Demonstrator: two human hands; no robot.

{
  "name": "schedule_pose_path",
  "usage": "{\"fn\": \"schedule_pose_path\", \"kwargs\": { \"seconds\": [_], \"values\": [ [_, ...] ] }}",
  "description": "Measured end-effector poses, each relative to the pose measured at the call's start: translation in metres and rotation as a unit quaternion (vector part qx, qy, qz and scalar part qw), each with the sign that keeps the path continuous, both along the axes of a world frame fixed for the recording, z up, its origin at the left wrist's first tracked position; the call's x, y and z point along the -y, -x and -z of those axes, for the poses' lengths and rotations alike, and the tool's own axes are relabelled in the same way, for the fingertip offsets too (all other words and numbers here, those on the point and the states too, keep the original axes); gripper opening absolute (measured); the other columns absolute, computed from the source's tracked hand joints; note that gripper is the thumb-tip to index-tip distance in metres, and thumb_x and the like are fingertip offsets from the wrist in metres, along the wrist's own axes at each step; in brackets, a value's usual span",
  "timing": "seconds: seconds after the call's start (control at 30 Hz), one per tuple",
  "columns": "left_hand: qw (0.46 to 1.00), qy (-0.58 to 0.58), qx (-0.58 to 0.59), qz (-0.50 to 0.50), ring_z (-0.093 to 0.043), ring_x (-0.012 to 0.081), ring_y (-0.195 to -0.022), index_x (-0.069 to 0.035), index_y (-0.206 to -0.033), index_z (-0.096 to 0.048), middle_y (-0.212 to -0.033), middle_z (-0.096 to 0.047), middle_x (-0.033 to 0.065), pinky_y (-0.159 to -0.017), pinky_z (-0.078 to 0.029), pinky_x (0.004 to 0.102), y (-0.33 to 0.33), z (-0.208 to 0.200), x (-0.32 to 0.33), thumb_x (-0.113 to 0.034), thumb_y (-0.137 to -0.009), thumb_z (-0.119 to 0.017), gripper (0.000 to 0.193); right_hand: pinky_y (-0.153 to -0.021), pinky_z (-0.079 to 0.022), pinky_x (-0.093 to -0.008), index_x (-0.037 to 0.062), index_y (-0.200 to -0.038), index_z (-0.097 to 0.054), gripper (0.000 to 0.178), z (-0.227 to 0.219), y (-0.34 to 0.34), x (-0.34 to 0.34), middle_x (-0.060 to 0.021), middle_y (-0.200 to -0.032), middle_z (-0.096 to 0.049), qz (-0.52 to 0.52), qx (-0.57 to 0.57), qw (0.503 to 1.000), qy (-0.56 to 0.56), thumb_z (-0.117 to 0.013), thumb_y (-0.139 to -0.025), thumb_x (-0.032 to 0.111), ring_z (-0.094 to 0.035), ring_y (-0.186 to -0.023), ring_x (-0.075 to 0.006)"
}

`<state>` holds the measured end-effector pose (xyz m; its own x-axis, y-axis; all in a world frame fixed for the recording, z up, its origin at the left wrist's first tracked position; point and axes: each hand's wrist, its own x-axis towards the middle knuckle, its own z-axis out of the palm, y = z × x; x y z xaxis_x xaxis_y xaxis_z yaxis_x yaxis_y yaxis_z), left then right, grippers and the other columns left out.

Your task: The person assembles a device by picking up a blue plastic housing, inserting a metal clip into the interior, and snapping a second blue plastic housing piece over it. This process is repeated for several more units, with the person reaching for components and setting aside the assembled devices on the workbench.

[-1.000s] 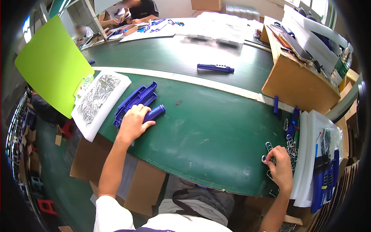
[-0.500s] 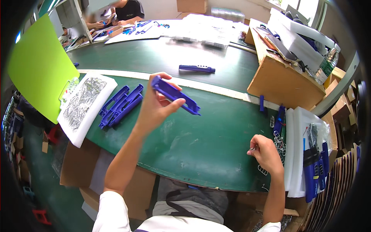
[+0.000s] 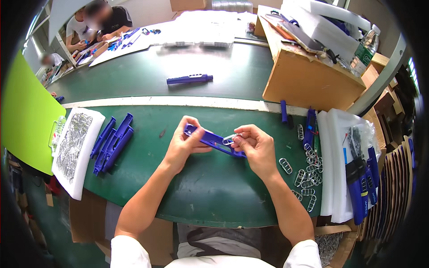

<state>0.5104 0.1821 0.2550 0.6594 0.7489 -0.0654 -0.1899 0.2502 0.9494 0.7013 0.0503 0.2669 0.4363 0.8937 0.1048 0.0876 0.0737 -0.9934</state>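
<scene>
Green worktop (image 3: 210, 192) | above it, a long, narrow, hollow blue shell (image 3: 212, 140), slanting down rightward, left hand (image 3: 182, 145) gripping one end | over the shell's right half, a silvery looped clip (image 3: 228, 140), pinched in the right hand (image 3: 258, 148)

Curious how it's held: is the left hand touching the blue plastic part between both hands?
Touching: the head view shows the left hand gripping that blue plastic part near one end.
</scene>
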Motion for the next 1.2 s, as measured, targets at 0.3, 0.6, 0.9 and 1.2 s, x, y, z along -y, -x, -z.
{"fn": "schedule_pose_path", "kwargs": {
  "seconds": [0.3, 0.6, 0.9, 1.2],
  "values": [
    [0.854, -0.407, -0.297, 0.127, -0.062, 0.0207, -0.07, -0.007, -0.114, -0.07, -0.078, -0.064, 0.0082, -0.072, -0.053, 0.0366, 0.012, -0.02, 0.0, -0.02, -0.082, -0.089, 0.039, -0.076, -0.057, -0.0259, 0.0032, -0.111, -0.078, 0.021, -0.003, -0.005, 0.003, -0.0055, -0.096, -0.075, -0.062, 0.094, 0.993, -0.026, -0.076, -0.091, -0.002, -0.071, -0.084, -0.011],
    [0.897, -0.217, -0.319, 0.216, -0.069, 0.0267, -0.066, -0.004, -0.117, -0.06, -0.078, -0.069, 0.0146, -0.066, -0.053, 0.039, 0.006, -0.036, 0.018, -0.01, -0.106, -0.056, 0.013, -0.083, -0.062, -0.0262, -0.003, -0.118, -0.076, 0.024, -0.011, -0.001, 0.012, -0.0121, -0.106, -0.078, -0.055, 0.039, 0.995, -0.07, -0.072, -0.095, -0.006, -0.076, -0.091, -0.0149],
    [0.923, -0.281, -0.209, 0.158, -0.061, 0.0155, -0.058, -0.001, -0.119, -0.054, -0.081, -0.068, 0.008, -0.057, -0.051, 0.0323, 0.009, -0.013, 0.012, 0.001, -0.106, -0.043, 0.017, -0.057, -0.053, -0.0238, -0.0045, -0.098, -0.076, 0.006, -0.013, -0.004, 0.015, -0.0075, -0.077, -0.076, 0.015, 0.155, 0.986, -0.055, -0.076, -0.094, 0.001, -0.067, -0.062, -0.0102],
    [0.871, -0.392, -0.266, 0.13, -0.068, 0.0389, -0.077, 0.0, -0.121, -0.053, -0.084, -0.067, 0.0202, -0.072, -0.051, 0.0454, 0.004, -0.011, 0.023, 0.001, -0.103, -0.047, 0.019, -0.055, -0.044, -0.0247, -0.0033, -0.09, -0.076, 0.009, -0.009, 0.013, 0.011, -0.0049, -0.071, -0.07, 0.083, 0.251, 0.961, -0.076, -0.08, -0.093, 0.004, -0.057, -0.059, -0.008]
  ]
}}
